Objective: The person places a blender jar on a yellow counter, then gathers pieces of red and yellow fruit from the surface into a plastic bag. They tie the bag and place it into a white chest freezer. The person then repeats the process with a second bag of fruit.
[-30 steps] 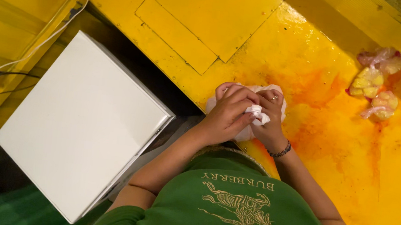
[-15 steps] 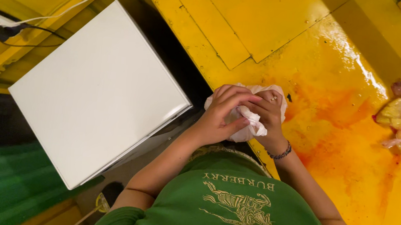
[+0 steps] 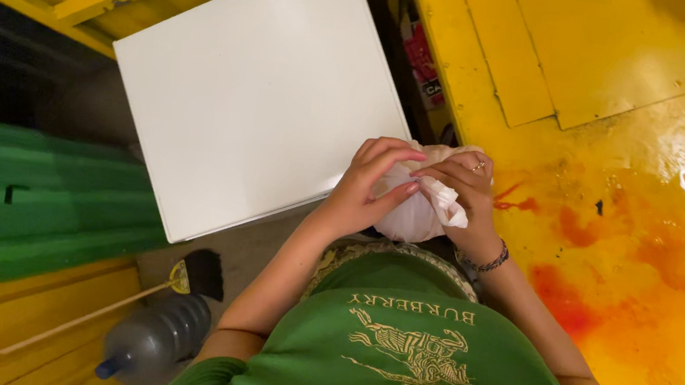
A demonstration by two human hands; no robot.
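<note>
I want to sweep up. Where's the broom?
In the head view, the broom lies low on the left, its dark bristles just below the white box, beside a grey plastic bottle.

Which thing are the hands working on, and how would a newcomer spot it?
Start at the big white box beside the wet yellow floor. Just off its near right corner, both hands meet at the person's waist. The left hand and right hand clasp a white bag, crumpled and soft, the only pale bundle there.
</note>
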